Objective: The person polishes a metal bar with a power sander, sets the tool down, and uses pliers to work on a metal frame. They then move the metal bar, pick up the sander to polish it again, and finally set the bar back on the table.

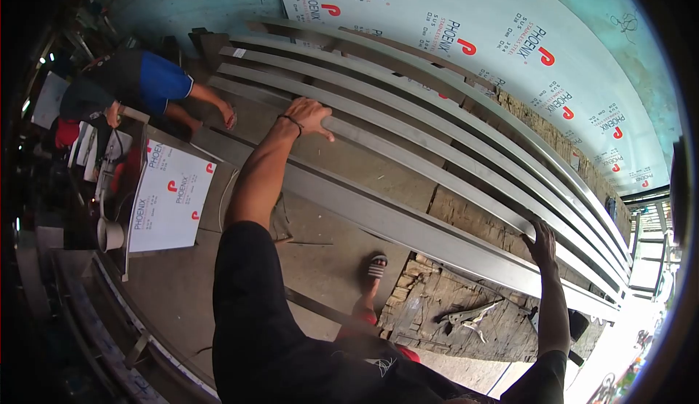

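Several long metal bars run side by side across the view, joined into a rack-like frame. My left hand [307, 116] lies over one bar [378, 144] toward its left part, fingers spread and thumb apart. Farther right, my right hand [541, 245] rests against the same group of bars, its fingers apart at a bar's edge. Nearest my body is a wider metal beam [364, 211], below both hands. Locking pliers [470, 318] lie on a rough wooden block [429, 298] under the right end of the beam.
A co-worker in a blue and dark shirt [160, 80] bends at the left beside a film-covered sheet [171, 200]. Large printed sheets [502, 33] lean on the wall behind the bars. My sandalled foot [377, 266] stands beside the wooden block.
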Demonstrator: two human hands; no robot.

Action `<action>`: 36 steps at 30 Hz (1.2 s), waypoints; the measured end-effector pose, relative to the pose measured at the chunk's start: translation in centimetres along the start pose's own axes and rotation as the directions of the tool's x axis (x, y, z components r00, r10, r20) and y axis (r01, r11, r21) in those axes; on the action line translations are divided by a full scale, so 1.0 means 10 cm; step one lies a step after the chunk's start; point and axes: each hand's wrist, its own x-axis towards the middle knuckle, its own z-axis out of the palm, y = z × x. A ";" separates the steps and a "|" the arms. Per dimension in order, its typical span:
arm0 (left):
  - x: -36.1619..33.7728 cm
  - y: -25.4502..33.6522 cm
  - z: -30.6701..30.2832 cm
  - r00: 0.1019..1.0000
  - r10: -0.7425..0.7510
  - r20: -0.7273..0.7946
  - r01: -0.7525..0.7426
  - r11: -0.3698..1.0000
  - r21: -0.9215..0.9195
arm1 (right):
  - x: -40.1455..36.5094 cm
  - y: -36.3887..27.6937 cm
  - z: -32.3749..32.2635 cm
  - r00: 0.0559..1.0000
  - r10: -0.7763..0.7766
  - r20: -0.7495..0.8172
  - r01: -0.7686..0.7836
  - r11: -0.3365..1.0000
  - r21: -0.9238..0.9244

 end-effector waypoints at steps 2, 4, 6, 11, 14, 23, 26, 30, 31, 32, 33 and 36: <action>0.01 0.01 -0.01 0.999 0.009 0.031 -0.009 1.000 0.017 | -0.01 0.00 0.00 1.000 -0.021 0.003 0.021 0.999 -0.026; 0.05 0.00 0.00 0.999 0.021 0.046 -0.023 0.999 0.042 | -0.02 0.02 -0.02 1.000 -0.007 0.004 0.007 0.997 -0.077; 0.05 -0.01 0.03 0.999 -0.030 0.030 0.030 0.999 -0.010 | 0.02 0.10 -0.01 0.999 -0.047 0.008 0.047 0.999 -0.014; -0.06 0.01 0.10 0.995 -0.075 -0.066 0.072 0.996 -0.046 | 0.09 0.12 0.01 0.999 -0.012 0.029 0.011 0.999 0.043; -0.22 0.01 0.06 0.973 -0.122 -0.196 0.106 0.990 -0.090 | 0.08 0.07 -0.03 0.998 0.021 0.054 -0.026 0.996 0.080; -1.77 0.34 0.13 0.681 -0.476 -0.556 0.215 0.856 -0.470 | -0.51 -0.42 -0.18 0.981 0.064 -0.184 -0.028 0.980 0.196; -2.84 0.54 0.70 0.457 -0.646 -0.611 0.273 0.756 -0.595 | -1.09 -0.66 -0.08 0.972 0.095 -0.213 -0.028 0.954 0.298; -4.69 0.84 1.67 0.178 -0.850 -0.495 0.621 0.487 -0.614 | -2.18 -1.23 -0.12 0.950 0.144 -0.277 -0.038 0.934 0.355; -5.25 0.86 2.27 0.120 -0.854 -0.506 0.695 0.436 -0.572 | -2.47 -1.34 -0.04 0.940 0.209 -0.268 -0.063 0.883 0.465; -5.70 1.21 2.35 0.167 -0.880 -0.445 0.797 0.386 -0.464 | -2.76 -1.43 0.04 0.929 0.271 -0.251 -0.085 0.819 0.568; -6.15 1.49 2.54 0.155 -0.976 -0.151 0.911 0.200 -0.361 | -3.06 -1.55 0.10 0.912 0.350 -0.215 -0.149 0.770 0.621; -7.54 2.29 3.93 0.443 -0.378 0.813 0.763 0.635 -0.122 | -3.84 -1.95 0.25 0.849 0.485 -0.211 -0.200 0.663 0.722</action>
